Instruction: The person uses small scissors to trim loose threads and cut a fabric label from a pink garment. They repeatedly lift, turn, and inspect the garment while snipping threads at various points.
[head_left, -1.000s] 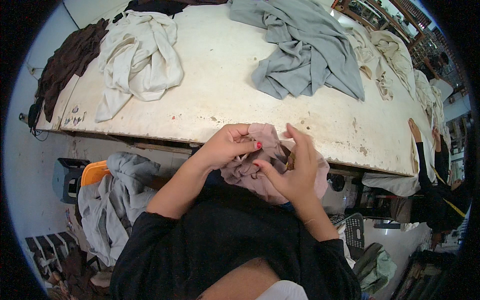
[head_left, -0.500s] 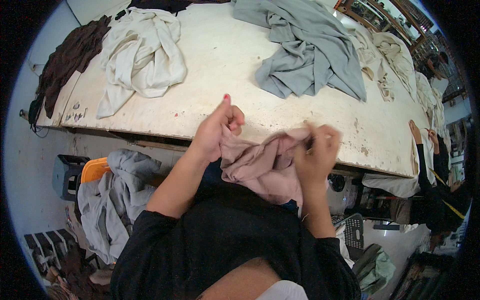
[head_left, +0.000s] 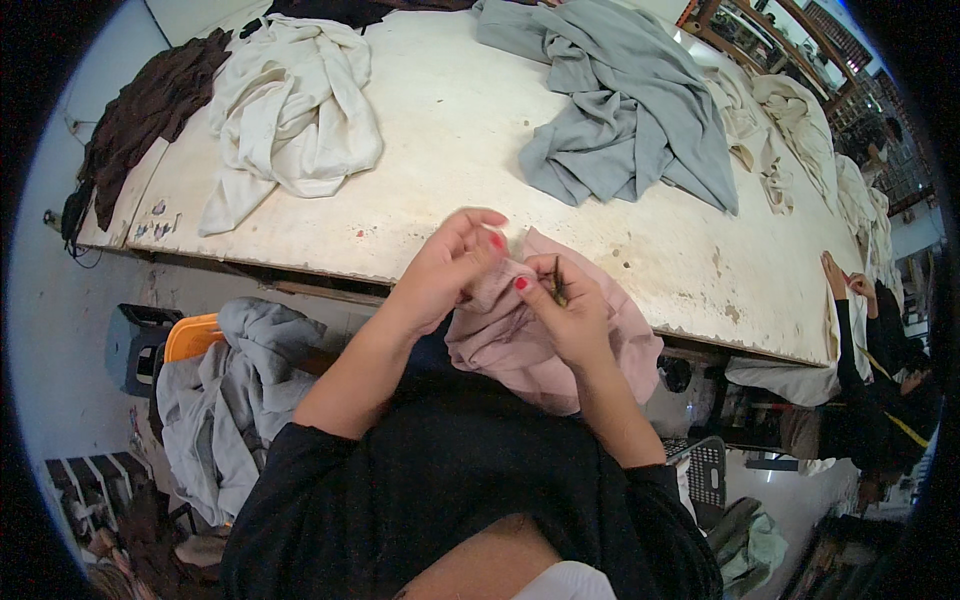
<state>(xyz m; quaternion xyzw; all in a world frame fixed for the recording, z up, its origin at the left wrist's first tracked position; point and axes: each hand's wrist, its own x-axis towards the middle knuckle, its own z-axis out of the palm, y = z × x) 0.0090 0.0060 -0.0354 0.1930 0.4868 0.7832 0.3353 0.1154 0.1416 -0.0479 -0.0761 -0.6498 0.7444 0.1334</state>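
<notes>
Pink garment (head_left: 560, 345) bunched at tabletop (head_left: 450, 150) near edge; my left hand (head_left: 450, 265) pinches fabric, right hand (head_left: 570, 310) closed on small dark tool (head_left: 558, 280). I'd keep cloth taut, tool tip clear of fingers.

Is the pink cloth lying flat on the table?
No, both hands, left hand and right hand, hold the bunched pink cloth at the table edge.

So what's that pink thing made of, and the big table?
The pink garment looks like soft, matte knit fabric: it bunches and folds limply between the left hand and right hand. The table seems to be painted wood or board, though I can't be sure: its off-white top is scuffed, stained and chipped along the edge.
</notes>
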